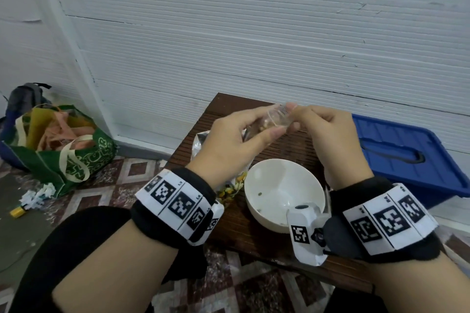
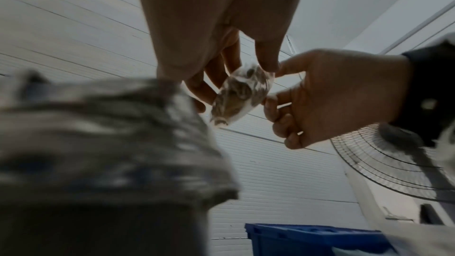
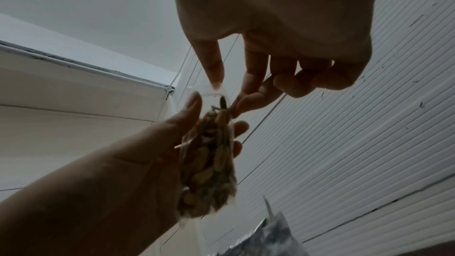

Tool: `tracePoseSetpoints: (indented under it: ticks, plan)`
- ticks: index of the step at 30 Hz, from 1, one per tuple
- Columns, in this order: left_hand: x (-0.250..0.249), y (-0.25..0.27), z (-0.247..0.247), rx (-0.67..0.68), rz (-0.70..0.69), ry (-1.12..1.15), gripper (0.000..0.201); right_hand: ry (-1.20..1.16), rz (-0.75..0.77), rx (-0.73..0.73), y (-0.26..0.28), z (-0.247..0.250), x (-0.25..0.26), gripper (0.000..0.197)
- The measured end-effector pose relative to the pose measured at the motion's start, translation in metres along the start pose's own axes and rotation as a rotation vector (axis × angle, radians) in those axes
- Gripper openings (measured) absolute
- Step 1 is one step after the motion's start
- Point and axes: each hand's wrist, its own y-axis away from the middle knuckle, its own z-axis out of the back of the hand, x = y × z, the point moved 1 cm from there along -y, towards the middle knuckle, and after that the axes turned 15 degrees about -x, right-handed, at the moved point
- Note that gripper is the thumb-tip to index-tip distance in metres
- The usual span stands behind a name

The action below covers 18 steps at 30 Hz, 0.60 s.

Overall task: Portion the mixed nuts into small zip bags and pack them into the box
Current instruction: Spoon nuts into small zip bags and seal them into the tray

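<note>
A small clear zip bag (image 1: 276, 119) part-filled with mixed nuts is held up above the brown table (image 1: 259, 231). My left hand (image 1: 237, 138) grips its body with thumb and fingers, and the nuts show through the plastic of the zip bag (image 3: 209, 166). My right hand (image 1: 323, 132) pinches the bag's top edge between thumb and forefinger. From below, the zip bag (image 2: 242, 92) sits between both hands. A white bowl (image 1: 283, 192) with a few leftover nuts stands on the table below. The silver nut packet (image 1: 203, 146) lies under my left hand. The blue box (image 1: 412, 157) stands to the right with its lid on.
A green shopping bag (image 1: 66, 147) full of cloth and a grey backpack (image 1: 24, 96) sit on the tiled floor at left. Paper scraps and a small yellow object (image 1: 17, 211) lie near them. A white panelled wall runs behind the table. A fan (image 2: 393, 163) stands at right.
</note>
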Motion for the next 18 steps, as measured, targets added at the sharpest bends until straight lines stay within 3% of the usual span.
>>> tracePoseSetpoints:
  ticks: [4, 10, 15, 18]
  plan:
    - [0.0, 0.011, -0.03, 0.027, -0.038, -0.029, 0.046, 0.072, -0.001, -0.064, -0.003, 0.025, -0.008, 0.026]
    - [-0.001, 0.027, -0.07, 0.191, 0.081, 0.034, 0.065, 0.204, 0.004, -0.119, -0.005, 0.066, -0.013, 0.026]
    - [0.003, 0.038, -0.099, 0.224, 0.097, 0.051, 0.052, 0.274, -0.022, -0.131, -0.003, 0.095, -0.024, 0.029]
    - [0.001, 0.043, -0.114, 0.232, 0.112, 0.038, 0.045, 0.292, -0.052, -0.133, 0.003, 0.109, -0.027, 0.04]
